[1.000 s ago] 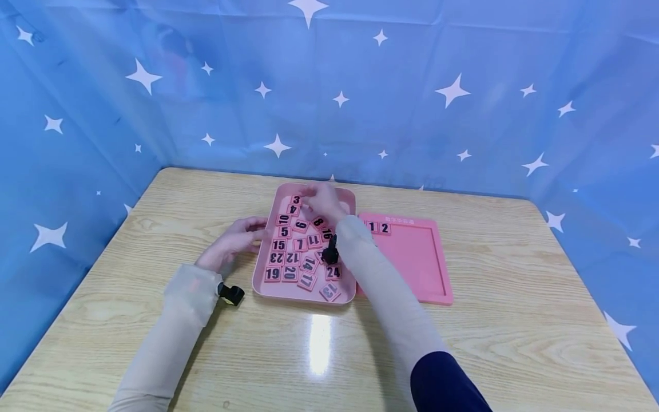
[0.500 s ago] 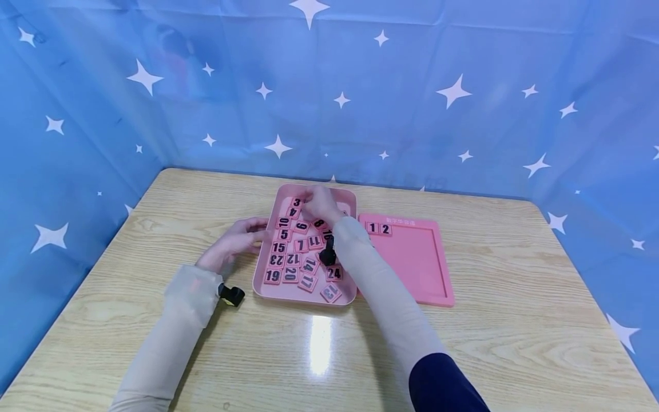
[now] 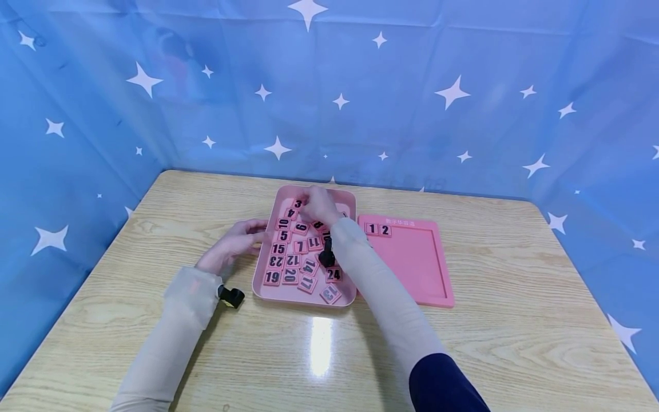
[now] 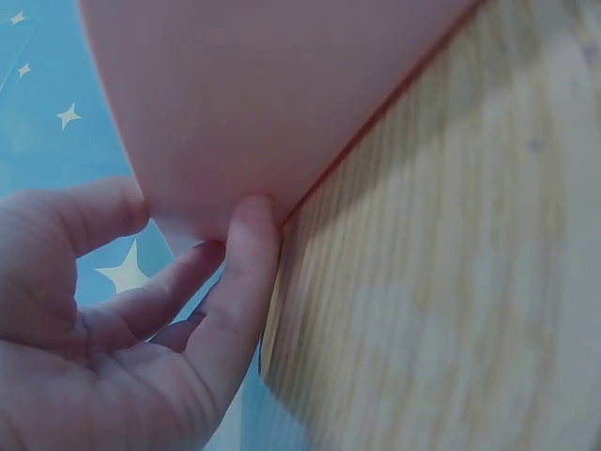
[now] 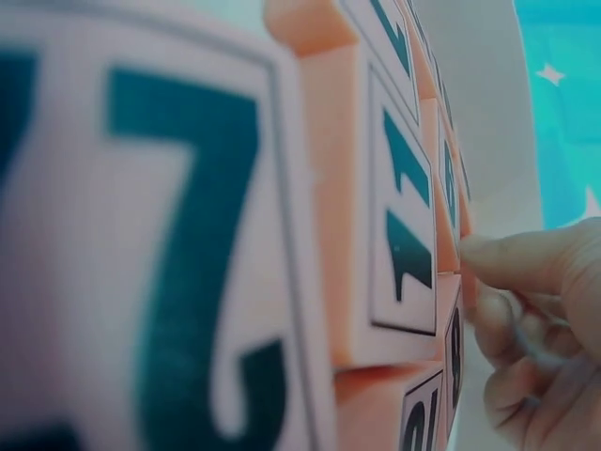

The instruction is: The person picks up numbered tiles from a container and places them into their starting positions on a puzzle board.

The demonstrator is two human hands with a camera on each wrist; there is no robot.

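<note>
A pink tray holds several pink number tiles, turned various ways. My right hand reaches over its far part, with thumb and fingertips pinching the number 3 tile beside the number 4 tile. In the right wrist view, the thumb and curled fingers meet at the tiles' far end, beyond the number 11 tile. My left hand rests against the tray's left side. In the left wrist view, its fingertips touch the outer wall.
A pink number-puzzle frame lies right of the tray, with the number 1 tile and number 2 tile along its top edge. Both stand on a wooden table. A blue starry curtain hangs behind.
My right fingers have drawn in closer at the number 3 tile, which has shifted slightly right, while the number 4 tile has slid slightly left. The left hand keeps its place.
</note>
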